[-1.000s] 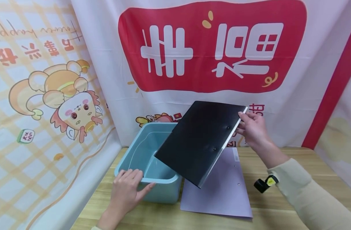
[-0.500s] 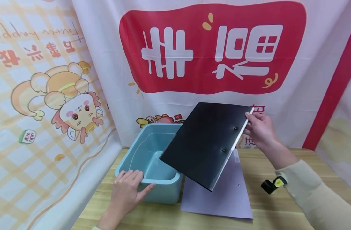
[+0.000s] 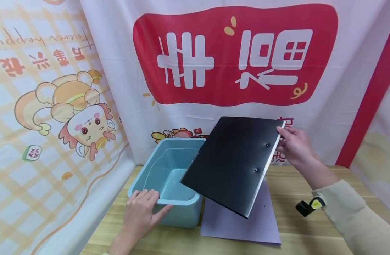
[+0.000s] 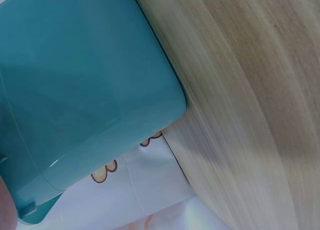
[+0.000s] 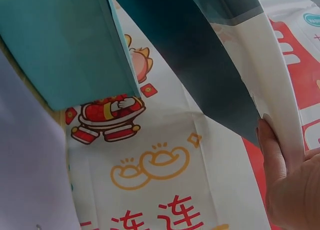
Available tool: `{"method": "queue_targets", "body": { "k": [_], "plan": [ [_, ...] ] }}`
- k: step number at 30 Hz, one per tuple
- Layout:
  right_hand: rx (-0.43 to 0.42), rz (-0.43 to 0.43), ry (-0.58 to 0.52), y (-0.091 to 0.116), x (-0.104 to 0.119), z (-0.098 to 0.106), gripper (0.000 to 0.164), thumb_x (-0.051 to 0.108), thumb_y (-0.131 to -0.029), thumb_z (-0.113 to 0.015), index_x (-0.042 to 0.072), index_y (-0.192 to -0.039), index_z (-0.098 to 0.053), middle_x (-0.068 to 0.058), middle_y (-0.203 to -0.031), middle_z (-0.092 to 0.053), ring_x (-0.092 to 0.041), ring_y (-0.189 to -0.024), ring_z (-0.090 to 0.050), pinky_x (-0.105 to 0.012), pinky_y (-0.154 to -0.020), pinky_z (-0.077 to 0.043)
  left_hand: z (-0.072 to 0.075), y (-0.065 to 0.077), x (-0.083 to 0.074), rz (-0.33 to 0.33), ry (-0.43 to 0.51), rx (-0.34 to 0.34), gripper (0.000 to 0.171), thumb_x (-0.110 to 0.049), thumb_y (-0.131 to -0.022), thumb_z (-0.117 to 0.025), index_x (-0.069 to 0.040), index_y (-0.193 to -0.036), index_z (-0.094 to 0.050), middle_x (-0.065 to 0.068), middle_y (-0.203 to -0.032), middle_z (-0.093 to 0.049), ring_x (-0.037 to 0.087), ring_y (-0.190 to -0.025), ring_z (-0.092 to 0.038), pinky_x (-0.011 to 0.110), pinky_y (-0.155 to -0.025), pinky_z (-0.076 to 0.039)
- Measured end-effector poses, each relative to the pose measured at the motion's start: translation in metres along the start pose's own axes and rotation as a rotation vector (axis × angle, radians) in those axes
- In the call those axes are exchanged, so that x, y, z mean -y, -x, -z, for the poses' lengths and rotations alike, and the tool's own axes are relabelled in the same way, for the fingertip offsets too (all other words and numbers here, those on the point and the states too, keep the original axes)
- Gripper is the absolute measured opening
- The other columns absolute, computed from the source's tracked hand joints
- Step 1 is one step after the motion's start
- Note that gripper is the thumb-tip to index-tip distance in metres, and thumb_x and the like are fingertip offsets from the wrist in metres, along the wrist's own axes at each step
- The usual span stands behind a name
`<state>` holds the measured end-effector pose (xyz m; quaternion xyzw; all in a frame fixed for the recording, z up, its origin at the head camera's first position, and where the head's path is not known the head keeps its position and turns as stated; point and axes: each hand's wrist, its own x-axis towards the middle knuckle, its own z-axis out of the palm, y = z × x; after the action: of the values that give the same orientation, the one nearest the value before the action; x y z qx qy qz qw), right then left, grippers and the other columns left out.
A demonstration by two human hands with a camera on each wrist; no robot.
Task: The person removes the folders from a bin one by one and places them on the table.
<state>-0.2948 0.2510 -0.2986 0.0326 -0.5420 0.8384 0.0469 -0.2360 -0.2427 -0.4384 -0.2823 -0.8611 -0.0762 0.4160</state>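
Note:
A black file folder [image 3: 233, 159] with a pale spine is held up at a slant in the head view, above a lilac folder [image 3: 243, 223] that lies on the table. My right hand [image 3: 298, 147] pinches its spine near the upper right corner; the right wrist view shows the thumb [image 5: 272, 150] against the white spine [image 5: 267, 64]. Left of the folders stands a light-blue plastic tub [image 3: 179, 202], its visible inside bare. Over the tub's near-left rim my left hand [image 3: 139, 209] has its fingers hooked, with the thumb along the outside. The black folder's left edge overlaps the tub's right side.
The wooden table [image 3: 297, 233] carries the tub and the lilac folder. A printed cloth [image 3: 118, 106] hangs close behind and at both sides. A small black camera [image 3: 306, 207] is strapped at my right wrist.
My right hand has moved right and slightly down with the black folder, uncovering more of the tub's inside. My left hand has stayed on the tub's rim.

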Motion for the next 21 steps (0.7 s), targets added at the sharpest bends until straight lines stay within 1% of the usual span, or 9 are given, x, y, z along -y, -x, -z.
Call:
{"method": "queue_targets", "body": {
  "k": [3,6,9,11,14,18,21],
  "plan": [
    [-0.006,-0.018,0.028,0.001,0.000,0.004,0.017,0.022,-0.103,-0.063,0.008,-0.112,-0.064,-0.003,-0.092,-0.070,-0.014,-0.073,-0.062,-0.029,-0.070,-0.058,0.000,0.001,0.001,0.004,-0.001,0.010,0.053,-0.067,-0.093,-0.059,-0.018,-0.076,-0.049,-0.009,-0.070,-0.045,0.011,-0.063,-0.042,0.037,-0.066,-0.042],
    [-0.019,-0.042,0.064,0.002,0.000,0.009,0.025,0.026,-0.102,-0.064,0.009,-0.120,-0.060,-0.002,-0.096,-0.069,-0.014,-0.078,-0.061,-0.028,-0.073,-0.058,0.001,0.001,0.001,0.002,-0.001,0.013,0.053,-0.067,-0.093,-0.059,-0.018,-0.076,-0.048,-0.009,-0.069,-0.044,0.011,-0.062,-0.041,0.036,-0.065,-0.041],
    [-0.024,-0.062,0.083,0.002,-0.001,0.013,0.033,0.030,-0.102,-0.064,0.009,-0.126,-0.055,-0.002,-0.106,-0.066,-0.014,-0.086,-0.064,-0.029,-0.077,-0.059,0.001,0.000,0.002,-0.002,-0.001,0.010,0.053,-0.067,-0.093,-0.058,-0.018,-0.076,-0.047,-0.009,-0.069,-0.042,0.011,-0.062,-0.041,0.036,-0.065,-0.041],
    [-0.029,-0.075,0.102,0.002,-0.003,0.016,0.039,0.032,-0.102,-0.063,0.009,-0.131,-0.052,-0.003,-0.114,-0.062,-0.014,-0.091,-0.064,-0.028,-0.080,-0.059,0.000,0.000,0.003,-0.006,-0.002,0.005,0.054,-0.068,-0.093,-0.057,-0.018,-0.075,-0.047,-0.008,-0.069,-0.042,0.012,-0.062,-0.040,0.036,-0.065,-0.040],
    [-0.038,-0.091,0.118,0.002,-0.005,0.019,0.052,0.035,-0.101,-0.063,0.006,-0.141,-0.047,-0.005,-0.123,-0.054,-0.014,-0.097,-0.062,-0.028,-0.083,-0.058,0.000,0.001,0.004,-0.005,-0.005,0.004,0.054,-0.069,-0.094,-0.056,-0.018,-0.075,-0.047,-0.009,-0.069,-0.043,0.012,-0.062,-0.041,0.036,-0.064,-0.040],
    [-0.068,-0.108,0.162,0.000,-0.007,0.021,0.072,0.039,-0.099,-0.064,0.006,-0.156,-0.035,-0.004,-0.128,-0.050,-0.015,-0.104,-0.059,-0.026,-0.084,-0.057,0.000,0.002,0.005,-0.001,-0.006,0.008,0.054,-0.068,-0.094,-0.056,-0.018,-0.075,-0.047,-0.008,-0.068,-0.043,0.012,-0.062,-0.041,0.037,-0.064,-0.040],
    [-0.085,-0.112,0.181,0.000,-0.007,0.023,0.078,0.042,-0.098,-0.064,0.007,-0.159,-0.030,-0.002,-0.129,-0.050,-0.016,-0.106,-0.059,-0.025,-0.084,-0.057,0.000,0.003,0.006,-0.003,-0.006,0.010,0.054,-0.068,-0.094,-0.057,-0.018,-0.075,-0.047,-0.008,-0.068,-0.043,0.012,-0.062,-0.041,0.037,-0.064,-0.041]
  ]
}}
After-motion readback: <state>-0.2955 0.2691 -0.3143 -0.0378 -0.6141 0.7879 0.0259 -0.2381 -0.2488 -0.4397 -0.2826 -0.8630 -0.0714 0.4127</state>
